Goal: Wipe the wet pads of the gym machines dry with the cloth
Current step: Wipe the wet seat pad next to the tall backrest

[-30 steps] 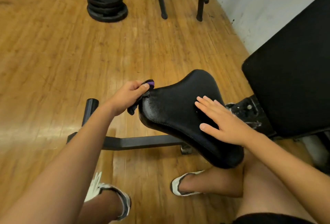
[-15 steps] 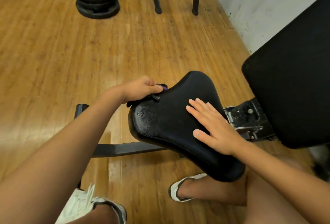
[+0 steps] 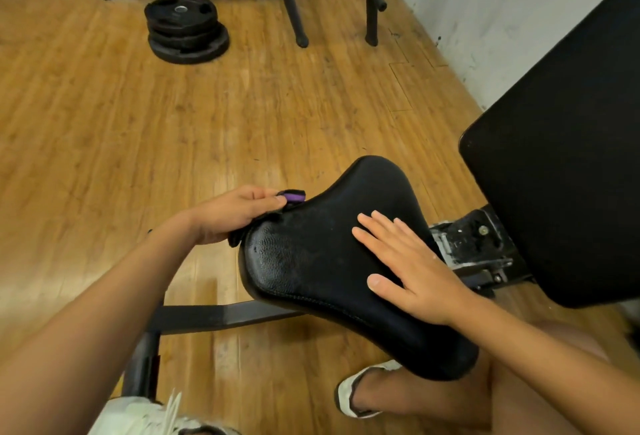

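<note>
The black seat pad (image 3: 311,261) of a gym bench tilts toward me in the middle of the view. My left hand (image 3: 232,214) grips a dark cloth (image 3: 292,197) with a purple edge and holds it against the pad's left rim. Most of the cloth is hidden under my fingers. My right hand (image 3: 405,264) lies flat on the pad's right half, fingers straight and spread. The large black back pad (image 3: 561,157) rises at the right, untouched.
A black metal frame bar (image 3: 221,318) runs under the seat across the wooden floor. Stacked weight plates (image 3: 187,29) lie at the far left, with rack legs (image 3: 294,11) behind. A white wall (image 3: 485,1) closes the right side. My feet are below the seat.
My left hand with the cloth slid along the pad's left rim from the corner toward the far side. My right hand stayed flat on the pad.
</note>
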Demonstrator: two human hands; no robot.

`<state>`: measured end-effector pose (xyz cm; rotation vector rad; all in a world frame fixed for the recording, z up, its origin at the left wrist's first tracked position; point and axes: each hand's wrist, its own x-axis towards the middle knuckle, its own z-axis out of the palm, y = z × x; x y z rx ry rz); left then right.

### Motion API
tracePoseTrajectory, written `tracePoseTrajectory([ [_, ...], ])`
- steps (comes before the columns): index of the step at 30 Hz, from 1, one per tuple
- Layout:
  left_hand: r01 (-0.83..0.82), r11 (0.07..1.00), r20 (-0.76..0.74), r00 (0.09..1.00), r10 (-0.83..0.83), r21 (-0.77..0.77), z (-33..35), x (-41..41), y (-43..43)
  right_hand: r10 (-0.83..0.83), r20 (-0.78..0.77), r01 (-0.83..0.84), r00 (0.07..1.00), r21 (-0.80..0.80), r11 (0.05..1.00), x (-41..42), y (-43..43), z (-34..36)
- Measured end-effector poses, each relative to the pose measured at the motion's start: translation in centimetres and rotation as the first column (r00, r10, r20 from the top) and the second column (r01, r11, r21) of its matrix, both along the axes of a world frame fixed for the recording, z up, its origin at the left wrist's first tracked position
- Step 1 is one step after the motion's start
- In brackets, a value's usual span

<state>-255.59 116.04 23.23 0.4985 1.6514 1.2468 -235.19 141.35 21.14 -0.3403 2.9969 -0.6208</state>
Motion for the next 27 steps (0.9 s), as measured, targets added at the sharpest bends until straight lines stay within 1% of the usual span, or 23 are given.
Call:
tracePoseTrajectory([
  [4,0.047,0.999,0.007,0.999,-0.047,-0.012,-0.8,-0.7,1.1,0.008,-0.013,-0.008,1.0,0.006,1.0,-0.2,0.3,-0.4],
  [6,0.087,0.996,-0.022,0.996,-0.087,-0.028,-0.7,-0.9,3.5,0.013,-0.017,-0.013,1.0,0.002,1.0,-0.3,0.4,-0.4],
  [8,0.116,0.992,-0.084,0.989,-0.119,-0.04,-0.3,-1.0,6.9,0.017,-0.013,-0.017,1.0,-0.008,1.0,-0.3,0.5,-0.4],
  [10,0.098,0.994,-0.138,0.985,-0.105,-0.057,-0.3,-1.3,10.1,0.015,-0.002,-0.015,1.0,-0.011,1.0,-0.3,0.6,-0.4],
  [13,0.044,0.995,-0.164,0.985,-0.059,-0.091,-0.9,-2.0,12.1,0.01,-0.002,-0.01,1.0,-0.009,1.0,-0.3,0.6,-0.4],
  [17,0.039,0.996,-0.167,0.984,-0.053,-0.084,-0.6,-1.4,10.5,0.008,-0.001,-0.008,1.0,-0.001,1.0,-0.2,0.5,-0.2],
  [21,0.075,0.99,-0.06,0.995,-0.083,-0.119,-0.1,-0.9,6.3,0.003,-0.009,-0.003,1.0,0.008,1.0,-0.2,0.3,-0.2],
  [24,0.113,0.984,-0.048,0.992,-0.12,-0.136,-0.1,-1.2,3.8,0.004,-0.016,-0.003,1.0,0.022,1.0,-0.1,0.3,-0.3],
  [27,0.116,0.985,-0.032,0.992,-0.12,-0.126,-0.3,-1.6,3.5,0.003,-0.021,-0.003,1.0,0.024,1.0,-0.1,0.3,-0.3],
])
